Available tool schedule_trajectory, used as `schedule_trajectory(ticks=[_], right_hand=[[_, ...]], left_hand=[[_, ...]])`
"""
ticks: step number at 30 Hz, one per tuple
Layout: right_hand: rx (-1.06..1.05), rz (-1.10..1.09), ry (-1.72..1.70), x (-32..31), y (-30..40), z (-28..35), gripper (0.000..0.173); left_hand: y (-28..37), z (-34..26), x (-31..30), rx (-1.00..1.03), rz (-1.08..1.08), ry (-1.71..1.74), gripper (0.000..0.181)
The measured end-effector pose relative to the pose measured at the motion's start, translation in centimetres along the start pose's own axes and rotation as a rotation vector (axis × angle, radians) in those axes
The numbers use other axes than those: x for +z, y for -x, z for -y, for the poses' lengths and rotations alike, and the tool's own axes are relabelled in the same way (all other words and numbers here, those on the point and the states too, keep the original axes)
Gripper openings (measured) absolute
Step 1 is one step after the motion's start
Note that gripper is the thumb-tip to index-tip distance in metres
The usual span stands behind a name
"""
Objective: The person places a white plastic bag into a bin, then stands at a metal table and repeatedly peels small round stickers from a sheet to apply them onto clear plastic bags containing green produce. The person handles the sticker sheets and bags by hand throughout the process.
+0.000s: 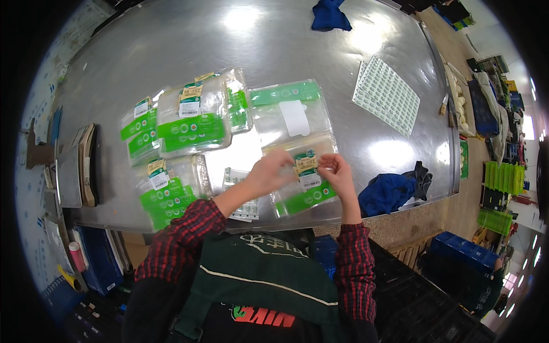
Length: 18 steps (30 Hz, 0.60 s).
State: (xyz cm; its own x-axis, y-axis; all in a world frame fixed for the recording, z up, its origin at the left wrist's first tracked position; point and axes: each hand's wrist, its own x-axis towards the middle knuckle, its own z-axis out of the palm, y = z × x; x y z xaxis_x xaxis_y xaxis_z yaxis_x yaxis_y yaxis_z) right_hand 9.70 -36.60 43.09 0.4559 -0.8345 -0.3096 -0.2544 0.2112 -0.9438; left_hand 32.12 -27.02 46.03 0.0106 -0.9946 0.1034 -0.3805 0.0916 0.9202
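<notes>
A clear plastic packaging bag (296,205) with a green printed band lies flat before me on the metal table (274,47). It bears a tan and green label (306,162) and a white barcode sticker (311,182). My left hand (270,171), its fingers blurred, is over the bag's left part. My right hand (338,173) is at the label's right edge, thumb and fingers bent close together; whether they pinch anything is unclear. Beneath my left forearm, a sticker sheet (248,211) is partly hidden. More bags (266,118) lie just beyond, with white paper (295,118) on top.
Labelled bags lie in piles (193,128) at left, with another pile (171,193) nearer me. Sticker sheets (388,96) lie at right. Blue cloths rest near the front edge (388,193) and far side (330,16). Another person (463,278) is at lower right, by a blue crate (465,251).
</notes>
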Motion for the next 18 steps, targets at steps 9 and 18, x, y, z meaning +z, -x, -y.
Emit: schedule_trajectory(ticks=[9,18], right_hand=[[-0.496,-0.329,0.764,-0.3,0.7,2.4,0.016],[-0.492,-0.271,0.381,4.8,1.9,7.9,0.006]], left_hand=[[0.2,2.6,2.4,0.059,0.211,-0.294,0.008],[-3.5,4.0,-4.5,-0.608,-0.022,0.36,0.016]])
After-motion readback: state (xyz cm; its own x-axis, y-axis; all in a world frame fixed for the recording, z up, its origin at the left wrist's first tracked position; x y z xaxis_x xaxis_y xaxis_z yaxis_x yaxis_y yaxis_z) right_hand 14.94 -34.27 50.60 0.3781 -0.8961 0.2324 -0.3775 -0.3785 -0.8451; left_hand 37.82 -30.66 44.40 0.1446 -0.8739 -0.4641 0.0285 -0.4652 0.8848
